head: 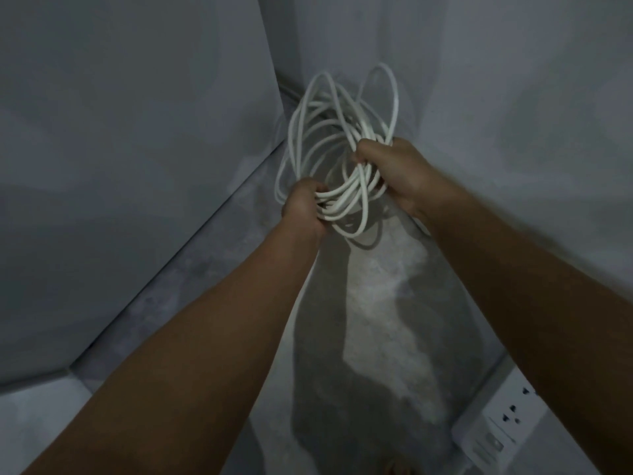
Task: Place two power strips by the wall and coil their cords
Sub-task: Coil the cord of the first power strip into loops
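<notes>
Though only partly done, by the look of it: down at the near right, one white power strip [503, 426], flat on the floor [376, 337], just beside the right-hand wall [531, 132]. Placed, seemingly. No sign of a second strip anywhere in view.

Further out, both forearms reaching forward. Left hand [305, 207] low on the bundle, fingers curled tight round a bunch of strands. Right hand [394, 173] higher and to the right, fingers clamped on the other side. Held up between them, off the floor: the white cord [329, 132], gathered into several loose, uneven loops. Coiled, yes, but untidy and not yet set down.

Beyond, the corner between the walls, with a grey panel [137, 132] closing in on the left. Tight, dim spot, little room either side of the loops. Probably left: neatening this coil, laying it down, then the second strip.
</notes>
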